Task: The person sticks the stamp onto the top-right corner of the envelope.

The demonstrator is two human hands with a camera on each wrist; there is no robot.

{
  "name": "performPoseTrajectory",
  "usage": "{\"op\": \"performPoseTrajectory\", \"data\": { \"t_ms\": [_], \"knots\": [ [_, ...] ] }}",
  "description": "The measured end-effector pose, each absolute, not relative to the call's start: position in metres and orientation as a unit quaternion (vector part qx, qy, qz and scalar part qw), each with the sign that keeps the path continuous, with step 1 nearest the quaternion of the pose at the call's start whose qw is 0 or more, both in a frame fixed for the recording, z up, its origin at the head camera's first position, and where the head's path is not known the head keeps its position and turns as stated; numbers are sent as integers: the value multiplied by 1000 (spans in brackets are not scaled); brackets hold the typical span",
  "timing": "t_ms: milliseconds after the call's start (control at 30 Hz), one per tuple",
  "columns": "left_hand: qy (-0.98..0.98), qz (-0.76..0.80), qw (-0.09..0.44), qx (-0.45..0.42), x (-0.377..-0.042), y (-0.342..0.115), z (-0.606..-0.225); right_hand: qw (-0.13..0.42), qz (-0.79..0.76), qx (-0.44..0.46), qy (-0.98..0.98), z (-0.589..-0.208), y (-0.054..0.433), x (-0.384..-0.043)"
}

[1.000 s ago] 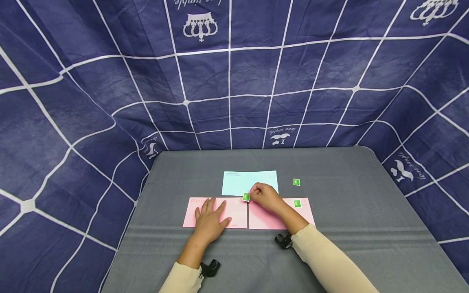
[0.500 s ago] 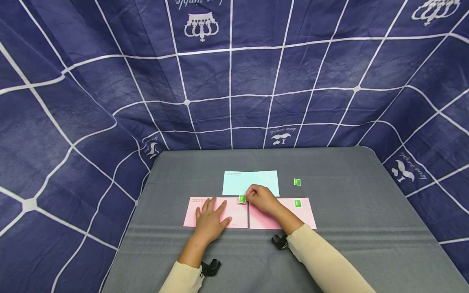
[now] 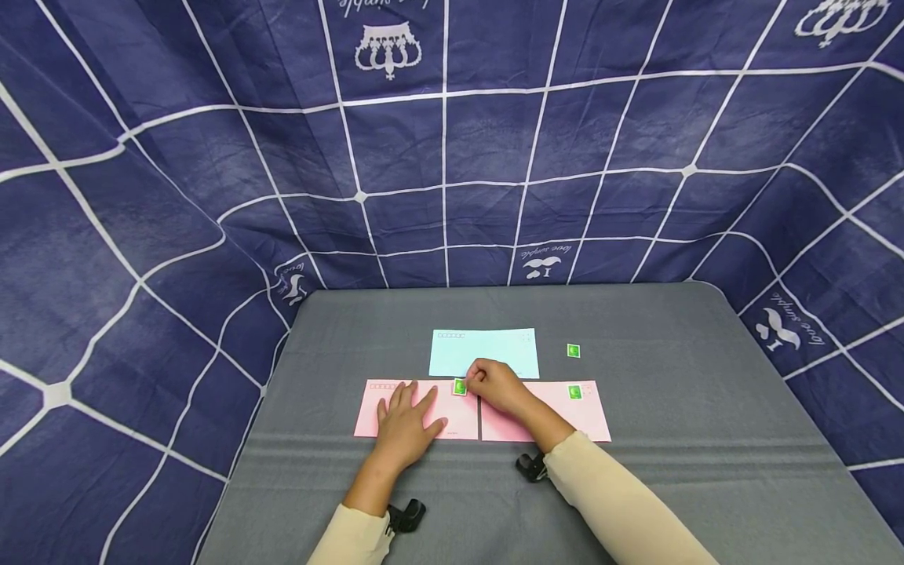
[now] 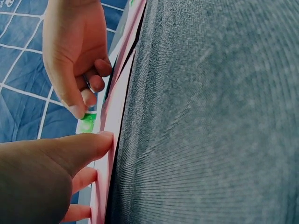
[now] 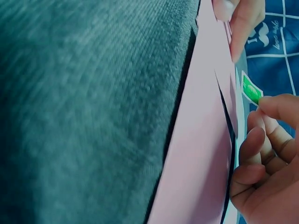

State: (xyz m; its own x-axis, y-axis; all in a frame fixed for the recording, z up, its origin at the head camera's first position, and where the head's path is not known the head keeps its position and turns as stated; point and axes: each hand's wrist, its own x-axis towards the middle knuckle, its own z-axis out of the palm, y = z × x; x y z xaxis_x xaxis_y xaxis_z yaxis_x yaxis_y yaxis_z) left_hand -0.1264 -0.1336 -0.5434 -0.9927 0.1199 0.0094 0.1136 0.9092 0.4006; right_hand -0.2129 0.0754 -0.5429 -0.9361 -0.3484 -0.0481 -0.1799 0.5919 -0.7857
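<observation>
Pinching, head view: the right hand (image 3: 497, 385) grips a small green stamp (image 3: 460, 387) between thumb and finger, over the upper right part of the left pink envelope (image 3: 455, 420); whether stamp and paper touch cannot be told here.
Left hand, head view: the left hand (image 3: 404, 428) is laid with fingers spread on that same envelope, gripping nothing.
Right neighbour, head view: the right pink envelope (image 3: 579, 416) lies side by side with it and bears a second stamp (image 3: 575, 391) near its upper right corner.
Pale blue envelope, head view: the blue envelope (image 3: 480, 349) lies beyond the pink pair, its lower edge partly hidden by the right hand.
Loose stamp, head view: a third stamp (image 3: 574, 351) lies on the grey table (image 3: 671, 353), right of the blue envelope.
Surround, head view: dark blue cloth (image 3: 487, 141) with white lines rises behind the table and at both sides.
Left thumb, left wrist view: its tip rests at the pink paper; the held stamp shows just beyond.
Stamp edge, right wrist view: the held stamp is tilted, pinched at one end, the remaining fingers curled.
</observation>
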Motion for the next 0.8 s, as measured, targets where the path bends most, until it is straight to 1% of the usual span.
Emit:
{"op": "performPoseTrajectory", "data": {
  "t_ms": [800],
  "knots": [
    [977, 204, 11, 55, -128, -135, -546, 92, -379, -163, 906, -541, 60, -214]
  ]
}}
